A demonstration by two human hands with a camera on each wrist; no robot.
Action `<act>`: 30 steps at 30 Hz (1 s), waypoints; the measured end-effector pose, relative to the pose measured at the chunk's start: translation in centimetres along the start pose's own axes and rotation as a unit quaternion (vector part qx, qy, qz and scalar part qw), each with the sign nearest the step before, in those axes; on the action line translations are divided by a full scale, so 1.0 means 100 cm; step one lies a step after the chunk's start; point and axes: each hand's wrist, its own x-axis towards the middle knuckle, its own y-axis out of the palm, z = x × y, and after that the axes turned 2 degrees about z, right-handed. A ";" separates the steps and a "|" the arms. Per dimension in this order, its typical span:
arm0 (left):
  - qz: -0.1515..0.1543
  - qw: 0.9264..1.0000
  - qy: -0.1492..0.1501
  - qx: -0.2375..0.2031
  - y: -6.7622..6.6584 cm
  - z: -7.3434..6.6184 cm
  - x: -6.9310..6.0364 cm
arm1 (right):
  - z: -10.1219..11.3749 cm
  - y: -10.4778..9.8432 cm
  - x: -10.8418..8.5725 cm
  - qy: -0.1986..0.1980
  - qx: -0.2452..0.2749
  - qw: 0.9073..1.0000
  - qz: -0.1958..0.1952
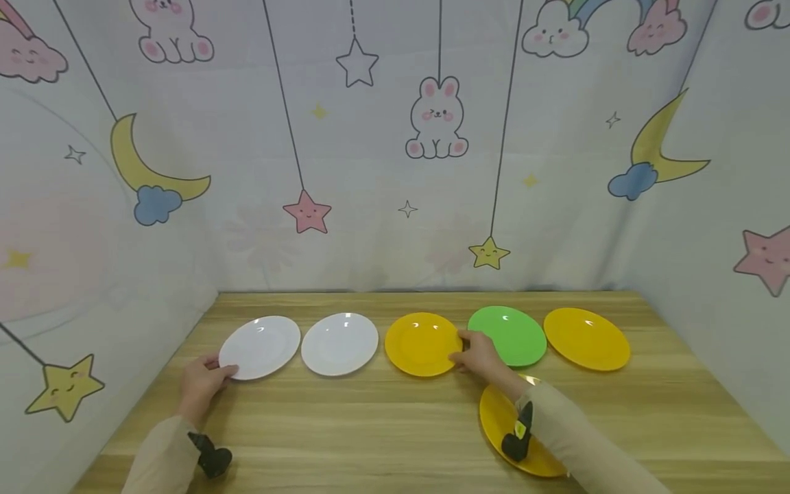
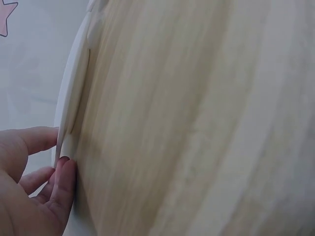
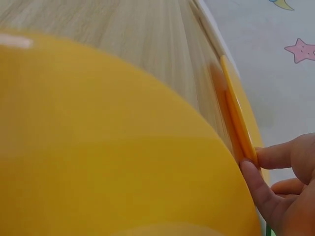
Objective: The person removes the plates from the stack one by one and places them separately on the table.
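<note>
At the far left of the row lies a white plate (image 1: pixel 260 347); my left hand (image 1: pixel 205 381) pinches its left rim, and the left wrist view shows thumb and fingers on both sides of the edge. A second white plate (image 1: pixel 340 344) lies to its right. In the middle is an orange plate (image 1: pixel 423 344), whose right rim my right hand (image 1: pixel 480 355) pinches between thumb and fingers. Directly behind that hand sits a green plate (image 1: pixel 509 336). Another orange plate (image 1: pixel 503 425) is nearer me, partly hidden under my right forearm.
One more orange plate (image 1: pixel 586 339) ends the row on the right. All the plates are on a wooden table (image 1: pixel 370 432). A printed curtain (image 1: pixel 382 151) with stars, moons and rabbits hangs behind the table and along both sides.
</note>
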 end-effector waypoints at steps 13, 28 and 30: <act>0.045 0.998 -0.013 -0.030 -0.006 -0.001 0.000 | -0.002 0.000 0.003 0.029 0.137 0.989 -0.035; 0.063 0.997 -0.026 -0.021 -0.008 0.001 0.004 | 0.007 -0.008 0.003 0.075 0.245 0.965 -0.058; 0.064 0.997 -0.029 -0.021 -0.008 0.000 0.004 | 0.007 -0.007 0.005 0.081 0.246 0.964 -0.060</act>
